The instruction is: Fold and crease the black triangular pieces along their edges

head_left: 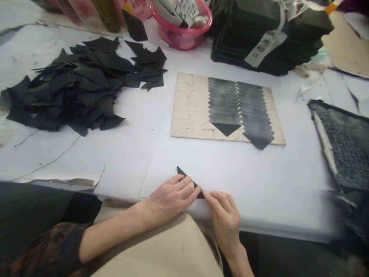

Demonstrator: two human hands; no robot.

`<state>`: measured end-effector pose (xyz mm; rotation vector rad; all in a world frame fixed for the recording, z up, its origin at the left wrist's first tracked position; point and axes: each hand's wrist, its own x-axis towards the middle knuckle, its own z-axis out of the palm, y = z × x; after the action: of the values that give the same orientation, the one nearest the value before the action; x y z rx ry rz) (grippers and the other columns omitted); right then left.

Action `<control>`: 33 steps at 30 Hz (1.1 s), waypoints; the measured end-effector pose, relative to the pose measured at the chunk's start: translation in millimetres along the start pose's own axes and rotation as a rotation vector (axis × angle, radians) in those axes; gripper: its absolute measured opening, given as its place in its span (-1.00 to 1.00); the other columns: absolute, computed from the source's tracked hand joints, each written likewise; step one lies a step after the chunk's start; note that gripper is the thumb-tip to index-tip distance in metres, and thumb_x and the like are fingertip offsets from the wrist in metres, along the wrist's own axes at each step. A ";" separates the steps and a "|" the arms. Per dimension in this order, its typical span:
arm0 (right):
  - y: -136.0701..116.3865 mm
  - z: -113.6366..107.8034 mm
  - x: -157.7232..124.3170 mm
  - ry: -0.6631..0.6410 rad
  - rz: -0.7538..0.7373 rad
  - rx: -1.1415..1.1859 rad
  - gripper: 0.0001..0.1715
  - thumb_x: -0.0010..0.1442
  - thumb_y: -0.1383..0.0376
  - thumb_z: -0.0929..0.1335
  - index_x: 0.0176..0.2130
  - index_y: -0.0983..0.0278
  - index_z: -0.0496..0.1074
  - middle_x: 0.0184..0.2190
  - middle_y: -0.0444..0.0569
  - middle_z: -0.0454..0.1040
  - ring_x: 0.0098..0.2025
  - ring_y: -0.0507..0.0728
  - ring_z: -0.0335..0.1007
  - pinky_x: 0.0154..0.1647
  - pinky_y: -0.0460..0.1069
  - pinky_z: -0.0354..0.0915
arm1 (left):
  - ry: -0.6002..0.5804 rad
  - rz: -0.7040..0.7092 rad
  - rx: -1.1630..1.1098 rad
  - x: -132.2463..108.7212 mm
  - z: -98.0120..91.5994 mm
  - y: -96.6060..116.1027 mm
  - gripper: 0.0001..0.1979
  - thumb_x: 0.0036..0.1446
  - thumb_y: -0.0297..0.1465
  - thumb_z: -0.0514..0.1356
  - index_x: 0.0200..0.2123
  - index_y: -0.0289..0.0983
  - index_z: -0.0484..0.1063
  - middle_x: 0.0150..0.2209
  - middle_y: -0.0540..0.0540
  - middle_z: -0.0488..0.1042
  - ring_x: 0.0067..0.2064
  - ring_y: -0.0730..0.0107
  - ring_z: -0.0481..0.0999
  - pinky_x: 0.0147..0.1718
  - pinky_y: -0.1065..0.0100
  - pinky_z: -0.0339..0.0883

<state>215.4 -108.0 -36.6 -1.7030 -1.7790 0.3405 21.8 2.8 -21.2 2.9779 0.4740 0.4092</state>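
A small black triangular piece [181, 170] lies at the table's near edge, partly hidden under my fingers. My left hand [175, 194] presses on it from above, fingers bent and close together. At its right end, my right hand [223, 209] pinches the tip between thumb and fingers. Beyond my hands is a cream board [190, 104] bearing two columns of overlapping black pieces [223, 102], their pointed ends facing me. The lowest piece of the right column hangs past the board's near edge.
A heap of loose black pieces [83, 84] covers the left of the table [138, 146]. Behind stand a pink basket [184, 42] with items in it and a tied black stack [268, 42] with a white label. Dark knitted fabric [346, 142] lies at the right edge.
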 end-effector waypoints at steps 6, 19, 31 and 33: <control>1.2 -2.2 -2.5 -0.043 -0.010 -0.064 -0.63 0.33 0.45 0.27 0.05 0.13 0.46 -0.19 0.00 0.47 -0.14 0.13 0.37 -0.11 0.08 0.36 | -0.013 0.010 0.002 1.7 2.3 2.9 -0.71 0.30 -0.56 0.06 0.07 -0.42 0.31 -0.10 -0.23 0.44 0.06 0.14 0.40 0.05 0.13 0.32; 1.0 -2.4 -0.7 0.018 0.058 -0.034 -0.75 0.29 0.43 0.32 -0.08 0.20 0.50 -0.24 -0.04 0.49 -0.20 0.10 0.39 -0.13 0.04 0.36 | -0.006 0.029 -0.061 5.8 10.0 6.0 -0.79 0.31 -0.58 0.03 -0.03 -0.40 0.35 -0.08 -0.21 0.43 0.02 0.24 0.42 0.02 0.19 0.36; 4.8 -3.8 -1.0 0.029 0.067 0.036 -0.77 0.29 0.42 0.33 -0.12 0.17 0.52 -0.27 -0.06 0.48 -0.22 0.10 0.36 -0.16 0.04 0.34 | 0.017 0.033 -0.031 6.8 10.7 6.8 -0.76 0.33 -0.58 0.03 0.01 -0.42 0.35 -0.09 -0.16 0.45 0.02 0.24 0.41 0.01 0.21 0.35; 5.1 -4.2 -2.0 0.028 0.091 0.031 -0.80 0.29 0.40 0.35 -0.11 0.18 0.51 -0.25 -0.05 0.48 -0.19 0.11 0.36 -0.13 0.05 0.32 | 0.007 0.024 -0.037 6.1 10.8 6.9 -0.75 0.33 -0.57 0.03 0.04 -0.41 0.34 -0.08 -0.16 0.45 0.03 0.25 0.41 0.02 0.22 0.35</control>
<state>221.9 -110.3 -36.9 -1.7618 -1.6711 0.3797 32.4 -2.5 -29.1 2.9507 0.4264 0.4258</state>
